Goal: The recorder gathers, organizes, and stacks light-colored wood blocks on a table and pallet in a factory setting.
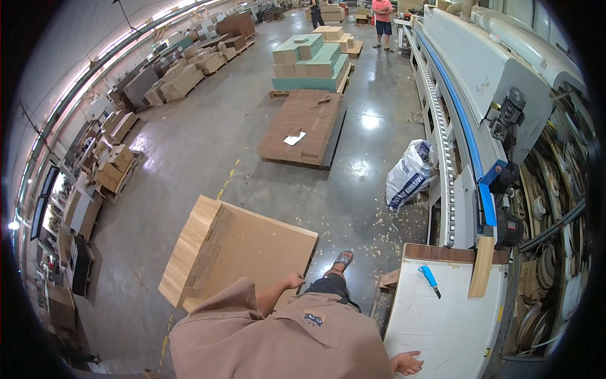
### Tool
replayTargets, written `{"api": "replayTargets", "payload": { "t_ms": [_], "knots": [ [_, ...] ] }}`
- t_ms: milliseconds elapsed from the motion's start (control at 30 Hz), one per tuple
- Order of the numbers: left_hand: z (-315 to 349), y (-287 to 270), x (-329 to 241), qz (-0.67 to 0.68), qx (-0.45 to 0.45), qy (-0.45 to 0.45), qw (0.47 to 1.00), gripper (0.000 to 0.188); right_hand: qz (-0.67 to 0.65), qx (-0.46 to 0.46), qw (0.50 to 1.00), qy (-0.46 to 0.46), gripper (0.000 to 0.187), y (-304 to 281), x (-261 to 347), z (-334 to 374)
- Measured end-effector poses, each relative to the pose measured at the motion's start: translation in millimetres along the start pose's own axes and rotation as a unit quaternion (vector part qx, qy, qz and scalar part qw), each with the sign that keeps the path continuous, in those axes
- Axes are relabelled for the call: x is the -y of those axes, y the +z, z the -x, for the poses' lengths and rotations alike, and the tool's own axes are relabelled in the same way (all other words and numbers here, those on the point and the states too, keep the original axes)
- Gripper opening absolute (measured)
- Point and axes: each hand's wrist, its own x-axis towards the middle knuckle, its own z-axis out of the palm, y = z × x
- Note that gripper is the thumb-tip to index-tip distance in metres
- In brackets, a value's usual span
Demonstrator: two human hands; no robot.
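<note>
Left hand (pixel 294 280) rests on the edge of the top board of the stacked wood panels (pixel 243 252), fingers curled, grip unclear; right hand (pixel 407 362) lies open, fingers spread, on the white tabletop (pixel 435 322). Blue-handled knife (pixel 430 279) lies further up the tabletop, well apart from the right hand; wood offcut (pixel 483 265) leans at its far right.

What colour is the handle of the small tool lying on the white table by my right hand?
Bright blue handle on the small tool, clearest in the head view.
</note>
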Motion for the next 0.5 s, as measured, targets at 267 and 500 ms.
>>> {"api": "replayTargets", "payload": {
  "t_ms": [267,500],
  "knots": [
    [-1,3,1,-0.008,-0.010,0.001,1.000,0.038,-0.007,0.015,1.000,0.013,0.060,-4,2,1],
    [4,-2,-9,-0.022,-0.001,-0.002,1.000,0.038,-0.013,0.020,1.000,0.004,0.061,8,0,-2]
  ]
}}
